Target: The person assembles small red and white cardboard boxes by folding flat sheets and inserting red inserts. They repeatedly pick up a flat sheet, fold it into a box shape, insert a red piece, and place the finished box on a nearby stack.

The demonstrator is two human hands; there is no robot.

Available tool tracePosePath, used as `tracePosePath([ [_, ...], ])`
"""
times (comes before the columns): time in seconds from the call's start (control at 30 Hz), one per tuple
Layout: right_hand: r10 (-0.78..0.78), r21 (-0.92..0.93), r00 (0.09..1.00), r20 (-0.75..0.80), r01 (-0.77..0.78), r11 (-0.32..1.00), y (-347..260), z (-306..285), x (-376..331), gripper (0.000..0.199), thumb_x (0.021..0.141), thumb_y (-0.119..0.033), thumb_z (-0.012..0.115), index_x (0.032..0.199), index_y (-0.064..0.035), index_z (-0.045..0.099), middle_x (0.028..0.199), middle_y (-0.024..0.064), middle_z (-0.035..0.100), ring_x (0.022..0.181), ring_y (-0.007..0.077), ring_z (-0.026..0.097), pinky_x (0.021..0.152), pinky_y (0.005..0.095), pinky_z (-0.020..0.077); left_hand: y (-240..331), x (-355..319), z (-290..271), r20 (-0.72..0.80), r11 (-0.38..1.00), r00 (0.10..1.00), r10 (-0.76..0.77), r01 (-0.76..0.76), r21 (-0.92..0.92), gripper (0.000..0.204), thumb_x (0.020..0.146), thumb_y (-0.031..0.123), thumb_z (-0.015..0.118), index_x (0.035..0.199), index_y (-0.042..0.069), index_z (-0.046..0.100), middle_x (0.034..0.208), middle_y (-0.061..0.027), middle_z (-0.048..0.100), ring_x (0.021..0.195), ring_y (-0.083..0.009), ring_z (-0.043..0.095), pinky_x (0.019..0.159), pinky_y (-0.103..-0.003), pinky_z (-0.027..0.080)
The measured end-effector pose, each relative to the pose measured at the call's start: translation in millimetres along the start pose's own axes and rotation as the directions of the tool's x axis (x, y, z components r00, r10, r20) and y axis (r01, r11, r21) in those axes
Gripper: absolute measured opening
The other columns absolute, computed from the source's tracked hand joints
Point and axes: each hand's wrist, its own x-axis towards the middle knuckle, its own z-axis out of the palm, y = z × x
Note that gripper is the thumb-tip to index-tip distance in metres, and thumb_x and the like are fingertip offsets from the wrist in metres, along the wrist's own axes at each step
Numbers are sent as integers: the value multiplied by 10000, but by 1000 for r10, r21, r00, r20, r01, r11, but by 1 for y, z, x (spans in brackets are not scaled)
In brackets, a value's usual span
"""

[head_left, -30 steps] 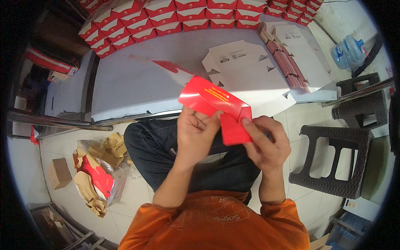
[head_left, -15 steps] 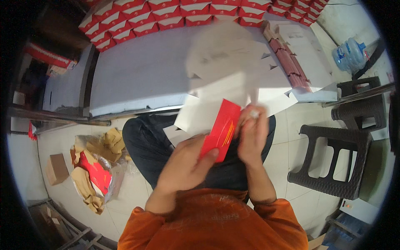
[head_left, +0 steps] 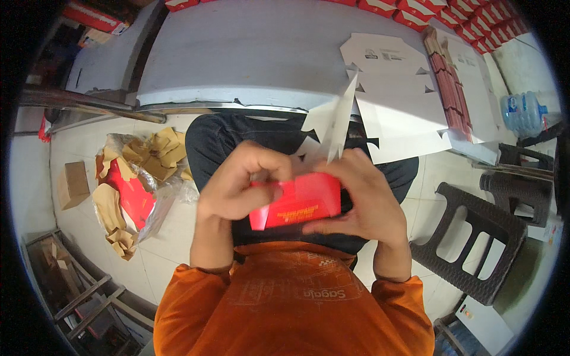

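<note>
- The red carton (head_left: 306,204) is held just off the bench's near edge, above the seated person's lap; it looks part-folded, and from here I can't see inside it.
- The left hand (head_left: 246,181) is clamped on the carton's left end, its curled fingers blurred.
- The right hand (head_left: 368,196) is clamped on the other end, thumb at the front, fingers behind.
- A blurred white flap (head_left: 335,130) stands up behind the carton, toward the bench (head_left: 249,53).
- On the bench's right part lie a flat white blank (head_left: 395,92) and, beyond it, a stack of folded cardboard (head_left: 448,89).
- Red boxes (head_left: 412,9) stand in rows along the bench's far side; I can't tell their contents.
- On the floor, left of the bench's near edge, clear plastic wrapping (head_left: 163,202) holds red cardboard (head_left: 127,199) and torn brown paper (head_left: 163,154). A small brown box (head_left: 73,185) sits farther left.
- Right of the bench is a clear blue bottle (head_left: 519,113).
</note>
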Motion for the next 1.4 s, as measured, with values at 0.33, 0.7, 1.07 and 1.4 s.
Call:
tracePosePath([
  [0.33, -22, -374, 980, -200, -56, 926, -24, 2, -5, 809, 585, -479, 822, 1305, -210, 567, 1481, 186, 345, 1373, 444, 272, 1095, 621, 189, 33, -36, 10, -31, 911, 983, -182, 180, 370, 165, 775, 27, 763, 911, -11, 680, 831, -100, 705, 801, -196, 701, 717, -299, 533],
  [0.7, -15, 463, 979, -205, 111, 879, 25, 5, -34, 582, 469, -265, 938, 907, -43, 625, 888, 27, 517, 778, 195, 483, 910, 366, 388, -33, -11, 25, 189, 877, 878, -440, 465, -121, 194, 896, 120, 685, 993, -48, 688, 810, -12, 682, 752, -57, 584, 692, -235, 509],
  [1.07, 89, 46, 988, 129, -95, 994, -11, 7, -37, 212, 650, -58, 757, 824, -76, 636, 900, 72, 620, 856, 263, 605, 802, 366, 447, -61, -16, 41, 432, 951, 880, -196, 279, -136, 147, 896, 100, 669, 934, -41, 679, 842, -45, 666, 716, -106, 606, 655, -264, 486],
  [1.4, -252, 23, 874, -415, 287, 958, 11, 10, -38, 304, 677, -260, 849, 789, -59, 650, 1004, 113, 662, 969, 295, 629, 854, 429, 480, -30, 4, 62, -116, 982, 992, -44, 22, -186, 228, 923, 90, 620, 1133, 6, 595, 951, -49, 702, 782, -153, 672, 691, -270, 528],
])
